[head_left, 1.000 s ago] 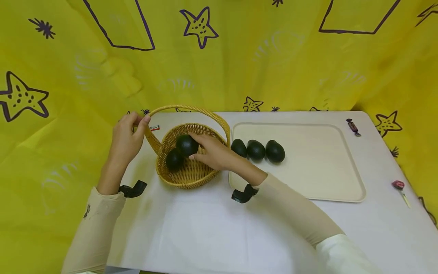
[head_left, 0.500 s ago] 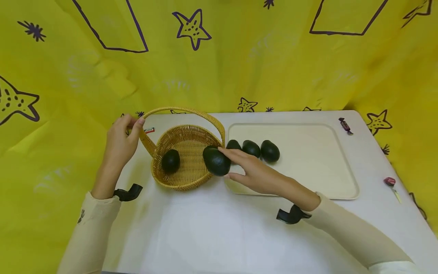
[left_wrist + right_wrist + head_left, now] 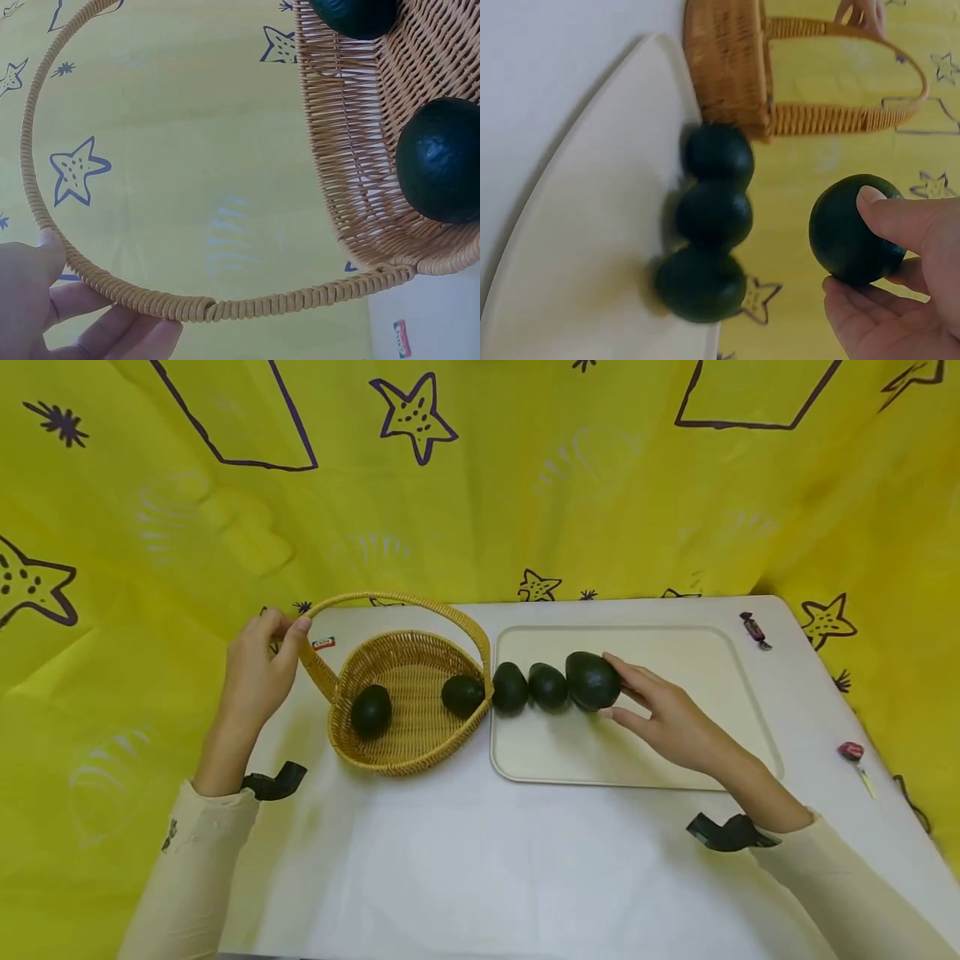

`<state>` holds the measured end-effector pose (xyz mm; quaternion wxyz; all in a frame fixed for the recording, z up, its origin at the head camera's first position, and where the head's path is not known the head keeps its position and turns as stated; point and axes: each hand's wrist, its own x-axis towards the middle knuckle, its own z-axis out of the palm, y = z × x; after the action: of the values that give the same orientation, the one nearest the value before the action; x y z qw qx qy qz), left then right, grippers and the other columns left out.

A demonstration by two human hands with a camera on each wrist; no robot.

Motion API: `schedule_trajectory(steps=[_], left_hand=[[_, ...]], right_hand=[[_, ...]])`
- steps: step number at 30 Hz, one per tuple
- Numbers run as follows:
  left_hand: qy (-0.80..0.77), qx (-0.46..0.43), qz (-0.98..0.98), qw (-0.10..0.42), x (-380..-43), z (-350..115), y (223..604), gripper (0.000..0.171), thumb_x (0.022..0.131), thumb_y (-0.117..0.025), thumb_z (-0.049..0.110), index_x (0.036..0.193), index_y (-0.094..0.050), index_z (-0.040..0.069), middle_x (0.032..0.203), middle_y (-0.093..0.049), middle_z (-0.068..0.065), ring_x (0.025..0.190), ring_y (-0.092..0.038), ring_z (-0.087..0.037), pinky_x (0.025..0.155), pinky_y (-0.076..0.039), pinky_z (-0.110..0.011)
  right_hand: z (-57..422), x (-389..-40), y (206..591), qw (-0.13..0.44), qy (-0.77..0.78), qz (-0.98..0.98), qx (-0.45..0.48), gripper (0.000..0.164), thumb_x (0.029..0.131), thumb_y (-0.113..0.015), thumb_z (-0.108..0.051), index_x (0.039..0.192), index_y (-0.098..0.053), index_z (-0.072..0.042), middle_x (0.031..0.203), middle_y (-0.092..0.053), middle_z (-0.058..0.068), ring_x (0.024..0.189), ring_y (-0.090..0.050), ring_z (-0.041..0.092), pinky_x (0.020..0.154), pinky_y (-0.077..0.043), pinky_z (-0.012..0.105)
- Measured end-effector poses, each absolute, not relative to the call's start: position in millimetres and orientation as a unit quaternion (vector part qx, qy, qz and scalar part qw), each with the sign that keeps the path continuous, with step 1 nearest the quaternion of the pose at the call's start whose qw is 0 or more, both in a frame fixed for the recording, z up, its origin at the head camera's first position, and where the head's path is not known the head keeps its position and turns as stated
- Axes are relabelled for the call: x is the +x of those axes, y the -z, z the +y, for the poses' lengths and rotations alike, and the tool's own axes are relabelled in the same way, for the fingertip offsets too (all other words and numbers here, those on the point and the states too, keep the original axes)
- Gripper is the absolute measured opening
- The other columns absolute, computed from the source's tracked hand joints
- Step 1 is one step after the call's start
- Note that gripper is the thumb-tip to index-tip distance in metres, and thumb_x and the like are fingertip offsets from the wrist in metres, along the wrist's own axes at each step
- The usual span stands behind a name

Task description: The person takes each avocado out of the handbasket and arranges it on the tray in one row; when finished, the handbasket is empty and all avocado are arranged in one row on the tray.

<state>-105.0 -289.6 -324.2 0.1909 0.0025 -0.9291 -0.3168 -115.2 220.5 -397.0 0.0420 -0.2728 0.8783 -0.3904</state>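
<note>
My left hand [image 3: 258, 664] grips the woven handle [image 3: 150, 302] of a wicker basket [image 3: 412, 768] on its left side, the thumb and fingers around it. Two dark green avocados lie in the basket: one at the left [image 3: 371, 711], one by the right wall [image 3: 462, 695]. My right hand [image 3: 663, 714] holds another avocado [image 3: 855, 229] between thumb and fingers, raised above the cream tray [image 3: 697, 710]. In the right wrist view a row of three avocados [image 3: 714, 214] lies on the tray beside the basket; the held one covers the row's right end in the head view.
A wrapped candy [image 3: 754, 631] lies at the table's back right, and a lollipop [image 3: 852, 752] nearer the right edge. A small red and white wrapper [image 3: 323, 643] is behind the basket's left side. Yellow patterned cloth [image 3: 480, 485] hangs behind the white table [image 3: 450, 877].
My right hand has carried an avocado rightward out of the basket and over the tray's row. My left hand has stayed on the handle.
</note>
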Motion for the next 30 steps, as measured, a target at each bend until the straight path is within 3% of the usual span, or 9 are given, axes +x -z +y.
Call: schedule_trajectory(steps=[8, 17, 30], left_hand=[[0.313, 0.005, -0.931, 0.190, -102.9, -290.9, 323.3, 0.042, 0.111, -0.054, 0.039, 0.104, -0.063, -0.002, 0.108, -0.064, -0.024, 0.107, -0.059, -0.044, 0.088, -0.038, -0.049], [0.314, 0.000, -0.930, 0.189, -104.5, -288.5, 323.1, 0.043, 0.111, -0.053, 0.039, 0.106, -0.063, -0.003, 0.109, -0.064, -0.025, 0.108, -0.058, -0.044, 0.091, -0.040, -0.053], [0.312, 0.006, -0.931, 0.190, -105.6, -287.3, 322.5, 0.042, 0.112, -0.053, 0.038, 0.106, -0.063, -0.001, 0.109, -0.063, -0.024, 0.108, -0.058, -0.043, 0.090, -0.039, -0.053]], right_hand=[[249.1, -125.3, 410.7, 0.024, 0.360, 0.901, -0.241, 0.077, 0.101, -0.072, -0.009, 0.165, -0.030, -0.001, 0.156, -0.044, 0.032, 0.139, -0.050, 0.054, 0.106, -0.044, 0.053], [267.7, -136.6, 434.7, -0.002, 0.322, 0.917, -0.235, 0.075, 0.099, -0.073, -0.003, 0.161, -0.032, 0.007, 0.151, -0.046, 0.038, 0.130, -0.053, 0.059, 0.103, -0.046, 0.068], [283.2, -150.0, 455.2, 0.042, 0.336, 0.919, -0.201, 0.074, 0.103, -0.069, -0.010, 0.161, -0.027, 0.011, 0.153, -0.040, 0.043, 0.134, -0.048, 0.062, 0.108, -0.043, 0.067]])
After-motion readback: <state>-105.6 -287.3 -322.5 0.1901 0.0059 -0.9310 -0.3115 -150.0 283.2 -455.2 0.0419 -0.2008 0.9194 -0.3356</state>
